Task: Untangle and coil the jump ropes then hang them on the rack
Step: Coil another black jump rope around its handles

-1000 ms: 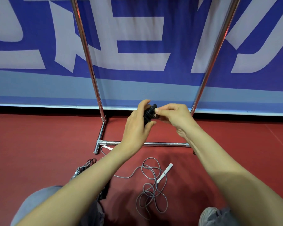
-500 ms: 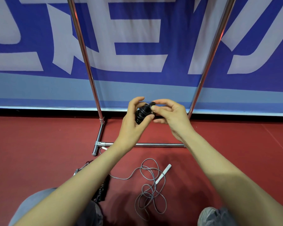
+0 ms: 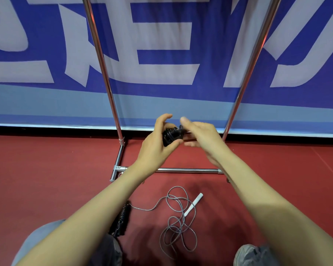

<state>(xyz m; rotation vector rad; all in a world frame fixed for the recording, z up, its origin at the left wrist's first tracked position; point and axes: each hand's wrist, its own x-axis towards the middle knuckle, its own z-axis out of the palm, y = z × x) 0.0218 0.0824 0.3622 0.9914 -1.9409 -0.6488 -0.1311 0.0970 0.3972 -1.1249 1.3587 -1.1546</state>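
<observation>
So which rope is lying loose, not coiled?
The grey rope with the white handle, sprawled in open loops on the floor. The black rope is a tight bundle in the left hand; a third rope, dark, lies bunched nearby.

The red floor point(image 3: 46, 179) carries the rack point(image 3: 181, 170) on its chrome base bar. Nearer than that bar lies a tangled grey jump rope point(image 3: 178, 223) with a white handle point(image 3: 193, 204). Left of it lies a dark ribbed rope point(image 3: 121, 221), partly hidden.

Blue banner point(image 3: 161, 48) (wht letters), red floor point(image 3: 46, 169)
</observation>
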